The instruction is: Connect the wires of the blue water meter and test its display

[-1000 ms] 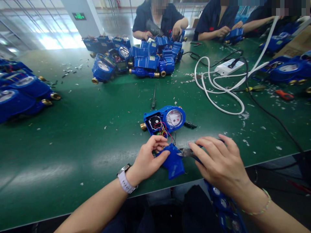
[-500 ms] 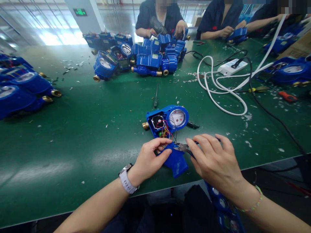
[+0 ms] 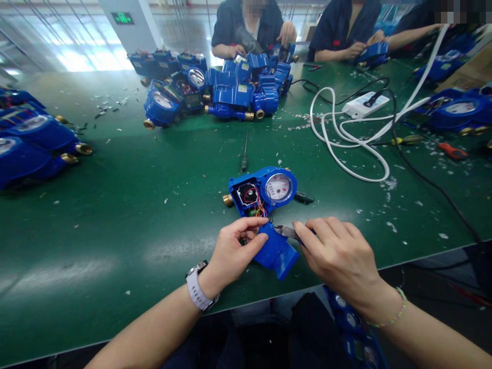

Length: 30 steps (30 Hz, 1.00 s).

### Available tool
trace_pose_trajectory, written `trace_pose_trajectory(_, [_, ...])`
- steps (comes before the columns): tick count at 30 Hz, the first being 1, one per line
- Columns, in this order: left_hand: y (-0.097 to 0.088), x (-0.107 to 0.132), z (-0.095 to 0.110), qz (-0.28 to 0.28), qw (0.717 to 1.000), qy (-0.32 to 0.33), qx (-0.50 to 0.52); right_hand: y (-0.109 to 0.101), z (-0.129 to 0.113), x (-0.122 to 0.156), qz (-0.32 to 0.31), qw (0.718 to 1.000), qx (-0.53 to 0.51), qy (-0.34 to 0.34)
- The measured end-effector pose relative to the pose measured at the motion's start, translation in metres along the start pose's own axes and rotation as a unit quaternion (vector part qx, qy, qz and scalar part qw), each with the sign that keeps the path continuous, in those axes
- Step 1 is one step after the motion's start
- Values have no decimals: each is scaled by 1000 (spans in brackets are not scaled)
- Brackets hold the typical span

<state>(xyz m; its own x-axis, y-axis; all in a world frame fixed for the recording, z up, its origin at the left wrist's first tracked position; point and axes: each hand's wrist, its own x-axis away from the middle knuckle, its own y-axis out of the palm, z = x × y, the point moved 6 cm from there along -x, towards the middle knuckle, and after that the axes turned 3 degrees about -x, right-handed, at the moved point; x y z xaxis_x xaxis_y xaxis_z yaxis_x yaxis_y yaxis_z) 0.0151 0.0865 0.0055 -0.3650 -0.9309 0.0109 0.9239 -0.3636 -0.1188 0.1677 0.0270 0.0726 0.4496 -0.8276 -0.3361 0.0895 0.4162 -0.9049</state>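
A blue water meter [image 3: 277,187] lies on the green table with its side compartment uncovered, showing a black part and red, yellow and black wires [image 3: 260,207]. Its blue cover [image 3: 275,251] sits on the near side, joined to the meter by wires. My left hand [image 3: 238,251] pinches the cover's upper left edge between thumb and fingers. My right hand [image 3: 338,256] is closed around a pair of cutting pliers [image 3: 286,232], whose jaws touch or nearly touch the cover's top edge by a black wire. The pliers' handles are mostly hidden in my palm.
A screwdriver [image 3: 244,159] lies beyond the meter. Several blue meters [image 3: 232,95] are heaped at the back, more [image 3: 34,136] at the left. A white power strip [image 3: 365,105] with looped cable lies right, among scraps. Co-workers [image 3: 249,31] sit opposite.
The pliers' jaws have drawn slightly right and now look closed. The cover has turned a little, and the black wire beside its top edge shows a smaller loop.
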Motion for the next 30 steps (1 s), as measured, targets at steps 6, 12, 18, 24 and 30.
trace_pose_trajectory(6, [4,0,-2,-20,999,-29,12,3,4,0,0,1000,-21,21])
trace_pose_trajectory(12, [4,1,-4,-23,999,-33,2,6,-1,-3,-4,1000,-15,7])
trace_pose_trajectory(18, [4,0,-6,-13,999,-31,4,6,-4,-4,-32,999,-2,16])
trace_pose_trajectory(24, [4,1,-2,2,1000,-8,-10,10,-4,-3,-65,997,10,39])
trace_pose_trajectory(30, [3,2,1,15,999,27,-31,13,-4,-5,-75,996,4,41])
